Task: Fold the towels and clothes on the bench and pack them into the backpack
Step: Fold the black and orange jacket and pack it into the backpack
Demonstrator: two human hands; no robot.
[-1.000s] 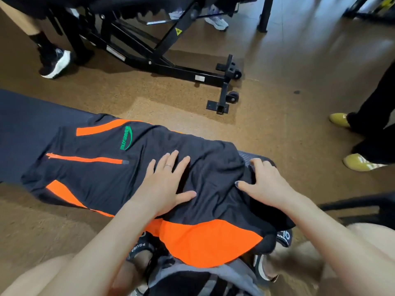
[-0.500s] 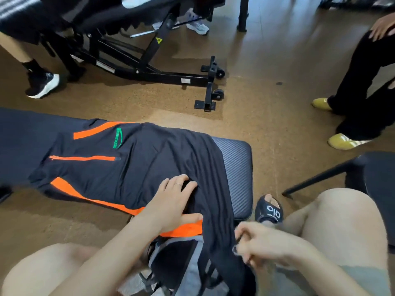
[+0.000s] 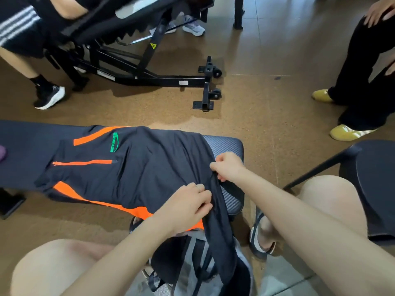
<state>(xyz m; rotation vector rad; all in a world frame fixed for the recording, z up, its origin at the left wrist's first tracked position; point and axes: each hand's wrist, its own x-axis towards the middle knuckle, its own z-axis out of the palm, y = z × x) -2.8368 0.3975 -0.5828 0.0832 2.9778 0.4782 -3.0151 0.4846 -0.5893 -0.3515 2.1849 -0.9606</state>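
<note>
Since approx. half a sec ago right hand (image 3: 227, 166) went up from the knee and now pinches shorts (image 3: 136, 167) edge on the surface beside left hand (image 3: 188, 205), also gripping cloth, so fold is starting, backpack (image 3: 198, 268) waits below both.

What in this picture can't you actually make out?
- Head view: the backpack is partly covered by the black and orange garment hanging over it, and cut off by the bottom edge; what it holds cannot be seen.
- The green logo lettering is too small to read.
- The purple thing is cut off by the left edge.
- The left hand and right hand grip the garment; folds hide their fingertips.
</note>
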